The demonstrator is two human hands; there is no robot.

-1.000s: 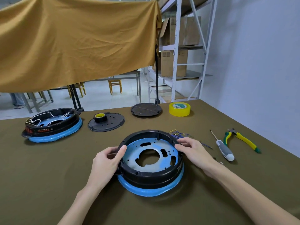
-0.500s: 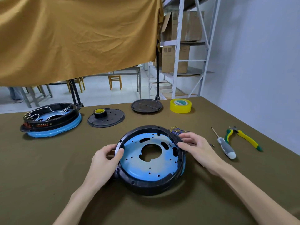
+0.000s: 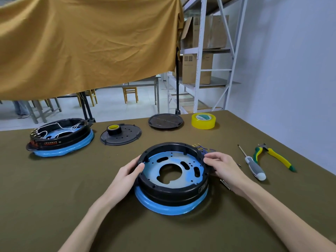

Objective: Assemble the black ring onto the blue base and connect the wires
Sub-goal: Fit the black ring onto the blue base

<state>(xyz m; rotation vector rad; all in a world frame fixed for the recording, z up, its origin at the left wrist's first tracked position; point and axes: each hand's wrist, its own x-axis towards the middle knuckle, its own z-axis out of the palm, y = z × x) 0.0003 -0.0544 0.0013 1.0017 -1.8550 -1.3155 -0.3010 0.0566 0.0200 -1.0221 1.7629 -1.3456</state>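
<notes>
1. black ring (image 3: 174,190): centre of frame, seated on the blue base (image 3: 171,206); half a second ago the assembly was tipped up toward the camera, now it lies flat on the worktop (image 3: 54,197), blue rim showing at the front.
2. left hand (image 3: 125,177): grips the ring's left wall, thumb hooked over the rim.
3. right hand (image 3: 223,166): fingers (image 3: 209,158) curled on the ring's right edge, beside the wires (image 3: 203,149).
4. meaning: ring appears mated; wire connection judged next.
5. change from one second ago: view shifted; grip unchanged.
6. right of frame: screwdriver (image 3: 254,168), pliers (image 3: 274,157).
7. upper left: second assembly (image 3: 60,137), already wired.
</notes>
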